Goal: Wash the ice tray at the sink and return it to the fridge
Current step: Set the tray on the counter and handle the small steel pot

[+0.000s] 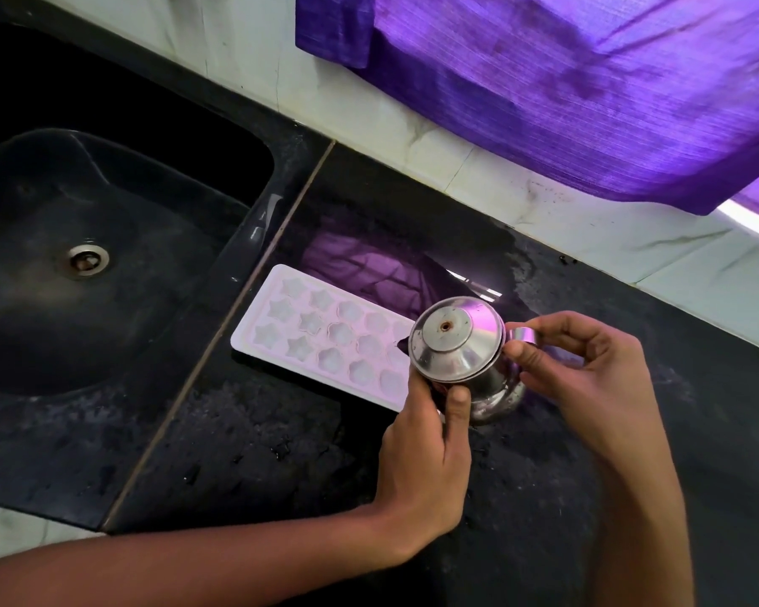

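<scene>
A white ice tray (321, 332) with star-shaped cells lies flat on the black counter (259, 453), just right of the sink (84, 256). Its right end is hidden behind a small steel jug (456, 348) with a domed lid. My left hand (426, 466) wraps the jug's body from below, thumb on its side. My right hand (588, 378) pinches the jug's handle at its right side. The jug is held tilted just above the counter, over the tray's near right corner.
The dark sink basin has a metal drain (86, 259) at its centre. A purple cloth (566, 89) hangs over the white tiled wall (478, 168) behind the counter. Water drops spot the counter in front of the tray.
</scene>
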The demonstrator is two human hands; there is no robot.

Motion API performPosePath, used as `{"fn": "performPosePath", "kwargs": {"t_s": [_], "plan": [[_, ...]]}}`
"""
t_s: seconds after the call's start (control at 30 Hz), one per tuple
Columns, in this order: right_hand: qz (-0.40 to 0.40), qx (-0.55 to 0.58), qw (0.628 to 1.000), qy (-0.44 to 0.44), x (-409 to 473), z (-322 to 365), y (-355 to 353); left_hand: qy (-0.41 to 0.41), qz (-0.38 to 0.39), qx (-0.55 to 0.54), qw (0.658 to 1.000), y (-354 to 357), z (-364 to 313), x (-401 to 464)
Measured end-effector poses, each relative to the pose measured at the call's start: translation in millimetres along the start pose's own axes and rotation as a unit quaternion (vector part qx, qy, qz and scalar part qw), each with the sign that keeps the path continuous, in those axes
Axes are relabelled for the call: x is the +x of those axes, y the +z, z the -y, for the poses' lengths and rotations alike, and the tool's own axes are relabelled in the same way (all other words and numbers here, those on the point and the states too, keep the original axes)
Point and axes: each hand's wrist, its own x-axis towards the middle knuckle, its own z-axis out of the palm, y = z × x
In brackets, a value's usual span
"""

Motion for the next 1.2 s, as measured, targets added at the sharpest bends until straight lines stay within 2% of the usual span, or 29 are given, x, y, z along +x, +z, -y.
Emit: {"fn": "performPosePath", "kwargs": {"t_s": [0.77, 1.2], "plan": [[0.013, -0.039, 0.999, -0.002, 0.7, 3.8, 0.9, 0.007, -0.007, 0.007, 1.000, 0.3, 1.3, -3.8], [0.007, -0.041, 0.999, -0.002, 1.1, 1.6, -2.8, -0.018, 0.003, -0.017, 1.000, -3.0, -3.9, -1.1]]}}
